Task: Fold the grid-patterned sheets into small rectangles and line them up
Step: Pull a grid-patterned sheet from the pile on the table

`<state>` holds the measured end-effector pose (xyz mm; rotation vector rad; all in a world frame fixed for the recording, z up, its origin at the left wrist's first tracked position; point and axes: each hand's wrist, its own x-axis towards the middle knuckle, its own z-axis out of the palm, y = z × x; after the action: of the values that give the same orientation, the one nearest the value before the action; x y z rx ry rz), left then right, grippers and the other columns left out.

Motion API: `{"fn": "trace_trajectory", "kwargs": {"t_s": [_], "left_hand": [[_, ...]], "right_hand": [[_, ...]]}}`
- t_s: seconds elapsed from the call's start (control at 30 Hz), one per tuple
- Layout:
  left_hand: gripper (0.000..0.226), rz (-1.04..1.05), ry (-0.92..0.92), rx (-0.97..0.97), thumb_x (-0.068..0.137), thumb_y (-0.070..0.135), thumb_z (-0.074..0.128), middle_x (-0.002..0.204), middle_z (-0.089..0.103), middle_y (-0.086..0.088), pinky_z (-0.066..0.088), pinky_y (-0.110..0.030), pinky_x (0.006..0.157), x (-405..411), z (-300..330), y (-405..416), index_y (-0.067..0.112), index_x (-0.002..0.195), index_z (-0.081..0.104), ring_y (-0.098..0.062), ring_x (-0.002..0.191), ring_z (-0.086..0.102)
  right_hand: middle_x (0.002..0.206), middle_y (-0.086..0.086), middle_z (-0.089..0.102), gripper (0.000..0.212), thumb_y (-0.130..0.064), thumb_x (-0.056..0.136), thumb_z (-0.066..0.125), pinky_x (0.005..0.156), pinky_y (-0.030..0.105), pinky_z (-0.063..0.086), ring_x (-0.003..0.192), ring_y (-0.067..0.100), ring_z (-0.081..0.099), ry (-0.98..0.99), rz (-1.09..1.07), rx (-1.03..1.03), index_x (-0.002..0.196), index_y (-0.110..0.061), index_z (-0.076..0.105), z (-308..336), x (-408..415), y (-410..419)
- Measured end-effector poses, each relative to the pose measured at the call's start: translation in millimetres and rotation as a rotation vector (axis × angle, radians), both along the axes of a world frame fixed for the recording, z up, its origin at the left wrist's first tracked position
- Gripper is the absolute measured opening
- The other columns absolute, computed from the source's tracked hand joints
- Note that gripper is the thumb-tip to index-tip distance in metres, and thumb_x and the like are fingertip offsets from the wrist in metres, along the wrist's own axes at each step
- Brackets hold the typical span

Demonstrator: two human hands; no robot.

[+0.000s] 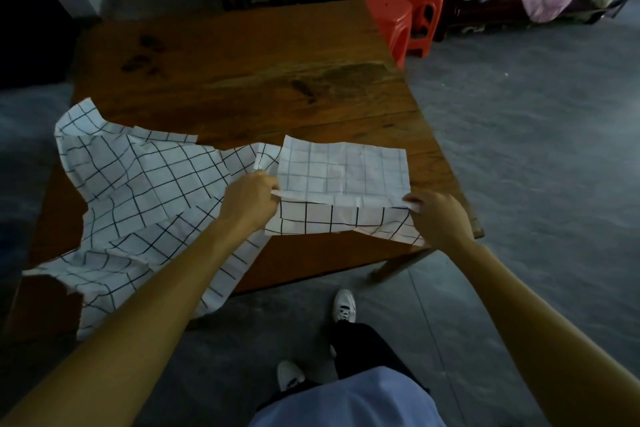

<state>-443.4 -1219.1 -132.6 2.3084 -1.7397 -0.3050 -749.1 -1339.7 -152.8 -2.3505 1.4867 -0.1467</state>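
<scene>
A white paper sheet printed with a dark grid (343, 191) is held over the near right part of the brown wooden table (242, 80), its far half turned over so the paler back faces up. Its left end is pinched by the left hand (251, 199) and its right end by the right hand (438, 218), fingers curled on the folded edge; the grip at both ends is judged to keep the crease straight while the layers are brought level. To the left, a heap of unfolded white grid-patterned sheets (138, 204) is spread across the table and hangs over the near edge, presumably left within reach for later folds. No finished rectangles are seen lined up. How many sheets make up the heap cannot be told, since they overlap. The fingertips are hidden behind the paper, and two red plastic stools (408, 10) beyond the table are partly cut off by it.
</scene>
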Motion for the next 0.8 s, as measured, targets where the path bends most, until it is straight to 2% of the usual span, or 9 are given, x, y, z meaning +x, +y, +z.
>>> {"fn": "trace_trajectory", "kwargs": {"t_s": [0.07, 0.13, 0.3, 0.4, 0.5, 0.57, 0.63, 0.73, 0.8], "left_hand": [[0.006, 0.037, 0.023, -0.014, 0.087, 0.013, 0.06, 0.086, 0.058, -0.003, 0.035, -0.028, 0.06, 4.1, 3.8, -19.8, 0.013, 0.087, 0.066, -0.019, 0.076, 0.054], [0.005, 0.071, 0.038, -0.017, 0.085, 0.01, 0.062, 0.086, 0.057, -0.002, 0.037, -0.029, 0.061, 8.4, 4.3, -49.1, 0.014, 0.087, 0.065, -0.02, 0.079, 0.055], [0.006, 0.147, 0.028, 0.044, 0.09, 0.016, 0.062, 0.086, 0.054, 0.002, 0.035, -0.024, 0.061, 18.4, -3.3, -120.9, 0.014, 0.094, 0.066, -0.013, 0.075, 0.051], [0.008, 0.197, 0.008, 0.124, 0.092, 0.019, 0.059, 0.082, 0.054, 0.001, 0.033, -0.025, 0.059, 27.5, -16.9, -153.4, 0.014, 0.088, 0.062, -0.016, 0.074, 0.052], [0.011, 0.23, -0.018, 0.178, 0.091, 0.017, 0.057, 0.077, 0.055, -0.002, 0.032, -0.026, 0.056, 36.7, -39.9, -171.1, 0.012, 0.082, 0.058, -0.019, 0.071, 0.052], [0.011, 0.256, 0.004, 0.207, 0.091, 0.016, 0.057, 0.086, 0.06, -0.005, 0.041, -0.029, 0.063, 39.5, -56.0, -175.9, 0.008, 0.095, 0.064, -0.023, 0.08, 0.058], [0.025, 0.283, 0.013, 0.26, 0.091, 0.019, 0.059, 0.105, 0.063, -0.009, 0.049, -0.035, 0.074, 37.5, -68.5, -176.2, 0.009, 0.113, 0.062, -0.026, 0.095, 0.059], [0.046, 0.29, -0.035, 0.231, 0.089, 0.02, 0.062, 0.123, 0.054, -0.014, 0.046, -0.041, 0.089, 28.8, -83.5, -171.2, 0.01, 0.132, 0.048, -0.03, 0.111, 0.052], [0.06, 0.236, -0.094, 0.176, 0.087, 0.019, 0.064, 0.134, 0.045, -0.017, 0.042, -0.042, 0.097, 18.6, -89.7, -167.5, 0.009, 0.14, 0.037, -0.033, 0.122, 0.044]], "right_hand": [[0.087, -0.005, 0.069, 0.02, -0.011, 0.093, 0.055, 0.055, 0.016, 0.037, 0.063, -0.001, 0.051, -0.022, -0.024, 0.012, 0.105, -0.016, 0.07, -0.9, 2.8, -18.9], [0.085, -0.003, 0.069, 0.016, -0.012, 0.093, 0.056, 0.054, 0.016, 0.037, 0.062, -0.002, 0.052, -0.063, -0.029, 0.013, 0.1, -0.016, 0.069, -4.5, 7.9, -47.5], [0.071, -0.007, 0.063, 0.013, -0.017, 0.095, 0.057, 0.052, 0.02, 0.042, 0.06, 0.007, 0.058, -0.053, -0.02, 0.079, 0.093, -0.015, 0.069, -15.2, 29.2, -117.6], [0.066, -0.002, 0.061, 0.018, -0.017, 0.094, 0.053, 0.054, 0.03, 0.051, 0.06, 0.015, 0.059, 0.038, -0.049, 0.155, 0.08, -0.013, 0.064, -29.6, 42.9, -153.3], [0.067, 0.001, 0.061, 0.015, -0.013, 0.088, 0.051, 0.058, 0.036, 0.052, 0.063, 0.025, 0.06, 0.089, -0.016, 0.187, 0.077, -0.011, 0.061, -49.1, 55.5, -175.7], [0.074, 0.005, 0.066, 0.015, -0.012, 0.087, 0.05, 0.062, 0.036, 0.053, 0.067, 0.027, 0.061, 0.101, 0.023, 0.207, 0.084, -0.012, 0.065, -60.9, 61.4, -183.5], [0.084, 0.006, 0.071, 0.021, -0.012, 0.091, 0.05, 0.068, 0.036, 0.053, 0.073, 0.027, 0.064, 0.085, 0.048, 0.195, 0.1, -0.015, 0.068, -74.0, 64.7, -187.2], [0.106, 0.006, 0.071, 0.028, -0.016, 0.095, 0.049, 0.088, 0.041, 0.049, 0.093, 0.026, 0.065, 0.053, 0.072, 0.162, 0.12, -0.017, 0.062, -91.2, 66.2, -187.3], [0.127, 0.009, 0.06, 0.038, -0.022, 0.095, 0.055, 0.102, 0.044, 0.042, 0.117, 0.028, 0.054, 0.045, 0.063, 0.147, 0.133, -0.017, 0.051, -98.7, 66.4, -184.9]]}}
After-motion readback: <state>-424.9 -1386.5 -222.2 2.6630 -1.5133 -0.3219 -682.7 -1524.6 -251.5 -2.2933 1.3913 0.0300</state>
